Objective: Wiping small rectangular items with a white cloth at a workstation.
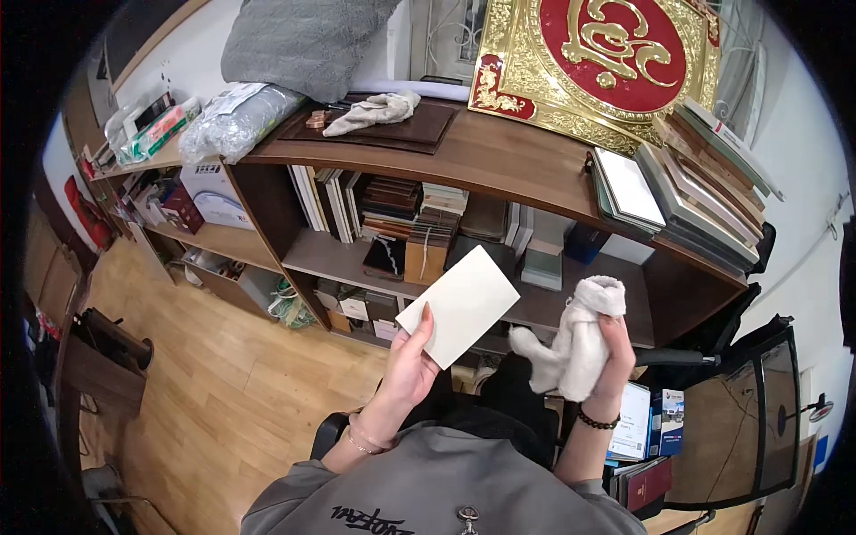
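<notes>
A flat cream-white rectangular panel point(465, 301) is held up by my left hand point(412, 366), the thumb lying on its face and the other fingers hidden behind it. My right hand point(615, 358) grips a crumpled white cloth point(578, 343), whose loose end hangs toward the panel. Cloth and panel are apart. Both hands are in front of my body, before the open shelves.
A long brown shelf unit point(526, 169) spans the front, filled with books and boxes. On top lie a second cloth point(374, 113), a gold-and-red ornate plaque point(606, 62) and stacked panels point(704, 192). Booklets point(631, 423) lie at right beside a dark-framed glass panel point(740, 428).
</notes>
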Demonstrator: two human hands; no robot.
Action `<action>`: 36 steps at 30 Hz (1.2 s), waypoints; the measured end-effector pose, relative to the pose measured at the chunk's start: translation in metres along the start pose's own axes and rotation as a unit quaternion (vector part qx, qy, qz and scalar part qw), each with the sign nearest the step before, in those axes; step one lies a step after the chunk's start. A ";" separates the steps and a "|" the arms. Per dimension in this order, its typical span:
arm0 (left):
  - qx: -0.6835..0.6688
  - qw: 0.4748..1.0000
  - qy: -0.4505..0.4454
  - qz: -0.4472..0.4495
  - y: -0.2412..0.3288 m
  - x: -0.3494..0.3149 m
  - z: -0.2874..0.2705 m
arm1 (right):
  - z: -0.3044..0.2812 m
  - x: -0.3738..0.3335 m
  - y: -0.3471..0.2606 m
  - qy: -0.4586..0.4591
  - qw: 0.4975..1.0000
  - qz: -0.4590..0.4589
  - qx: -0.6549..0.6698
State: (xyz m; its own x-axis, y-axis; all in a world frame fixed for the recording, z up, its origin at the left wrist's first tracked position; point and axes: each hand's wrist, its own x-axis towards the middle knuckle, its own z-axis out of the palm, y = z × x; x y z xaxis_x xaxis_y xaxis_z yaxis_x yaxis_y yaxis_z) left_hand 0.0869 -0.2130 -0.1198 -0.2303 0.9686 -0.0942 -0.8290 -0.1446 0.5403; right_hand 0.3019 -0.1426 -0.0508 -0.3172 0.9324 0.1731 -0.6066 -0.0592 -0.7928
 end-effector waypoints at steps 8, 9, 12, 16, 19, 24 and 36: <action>0.005 0.997 -0.059 -0.055 -0.009 -0.014 0.017 | 0.045 0.018 0.035 -0.023 0.861 -0.260 -0.436; 0.020 0.997 -0.072 -0.021 -0.009 -0.017 0.021 | 0.048 0.025 0.039 -0.033 0.713 -0.344 -0.611; 0.040 0.996 -0.074 0.025 -0.006 -0.017 0.012 | 0.067 -0.007 0.058 -0.173 0.718 -0.311 -0.599; 0.049 0.995 -0.072 0.046 -0.003 -0.014 0.005 | 0.043 0.003 0.066 -0.106 0.726 -0.368 -0.571; 0.042 0.994 -0.088 0.054 -0.002 -0.016 0.011 | 0.045 0.023 0.055 -0.035 0.726 -0.311 -0.613; 0.081 0.994 -0.067 0.030 -0.012 -0.014 0.008 | 0.046 -0.005 0.077 -0.168 0.691 -0.438 -0.550; -0.036 0.997 0.015 -0.061 -0.054 0.029 0.002 | -0.094 0.004 0.088 0.167 0.865 -0.005 -0.474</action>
State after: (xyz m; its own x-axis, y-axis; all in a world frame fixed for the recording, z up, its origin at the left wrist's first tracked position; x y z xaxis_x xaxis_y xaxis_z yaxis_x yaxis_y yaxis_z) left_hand 0.1263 -0.1770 -0.1504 -0.1398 0.9736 -0.1803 -0.8861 -0.0417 0.4616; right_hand 0.3159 -0.1102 -0.1749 0.0079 0.9915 0.1299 0.3118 0.1210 -0.9424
